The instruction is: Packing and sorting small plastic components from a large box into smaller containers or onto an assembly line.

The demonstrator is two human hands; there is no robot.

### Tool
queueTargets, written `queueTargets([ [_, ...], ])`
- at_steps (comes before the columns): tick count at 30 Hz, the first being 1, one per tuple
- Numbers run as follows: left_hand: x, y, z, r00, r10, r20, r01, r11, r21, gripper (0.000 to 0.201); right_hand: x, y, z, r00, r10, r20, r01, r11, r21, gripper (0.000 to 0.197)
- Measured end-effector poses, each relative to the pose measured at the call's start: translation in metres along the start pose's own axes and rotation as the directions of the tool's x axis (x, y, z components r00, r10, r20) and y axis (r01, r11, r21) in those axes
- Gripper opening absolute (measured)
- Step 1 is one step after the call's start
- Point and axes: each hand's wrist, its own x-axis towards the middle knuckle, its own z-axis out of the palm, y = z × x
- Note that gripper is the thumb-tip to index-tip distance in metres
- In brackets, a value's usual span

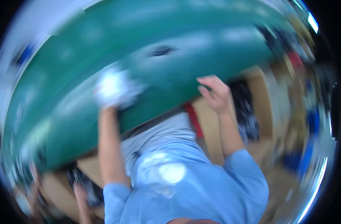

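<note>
Over the green tabletop (170, 71), my left hand (107, 106) is mostly hidden by a white, crumpled thing (116, 87) that it holds. Motion blurs this thing so much that I cannot tell whether it is cloth or thin plastic. My right hand (217, 95) hovers above the table's near edge, farther to the right. Its thumb and fingers are apart, and nothing is between them. A small dark object (162, 50) lies on the table beyond both hands, too smeared to name.
Right of my body stands a cardboard box (263, 100) holding dark, shiny bagged things (243, 108). Another box (58, 188) with dark contents is at the lower left, where another person's hand (80, 192) reaches in. Blurred dark items (271, 37) sit at the table's right end.
</note>
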Motion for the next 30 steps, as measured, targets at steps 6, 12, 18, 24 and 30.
queueTargets([
  [6, 0.027, -0.031, 0.045, 0.771, 0.367, -0.520, -0.424, 0.906, 0.010, 0.046, -0.182, 0.080, -0.188, 0.457, 0.578, -0.677, -0.714, 0.692, 0.109, 0.018],
  [12, 0.069, -0.079, 0.070, 0.855, 0.220, -0.470, -0.515, 0.468, -0.718, 0.053, -0.309, 0.117, -0.224, 0.407, 0.839, -0.361, -0.892, 0.281, -0.354, 0.022],
  [18, 0.040, 0.015, 0.048, 0.788, 0.504, -0.355, -0.556, 0.332, -0.762, 0.053, -0.370, 0.116, -0.211, 0.070, 0.990, -0.126, -0.876, 0.000, -0.482, 0.035],
  [24, 0.047, 0.152, 0.041, 0.633, 0.718, -0.290, -0.548, 0.152, -0.822, 0.055, -0.407, 0.087, -0.206, 0.176, 0.961, -0.213, -0.863, 0.046, -0.504, 0.041],
  [30, 0.024, 0.238, 0.036, 0.523, 0.810, -0.267, -0.505, 0.042, -0.862, 0.063, -0.398, 0.060, -0.208, 0.035, 0.846, -0.533, -0.912, 0.245, 0.329, 0.033],
])
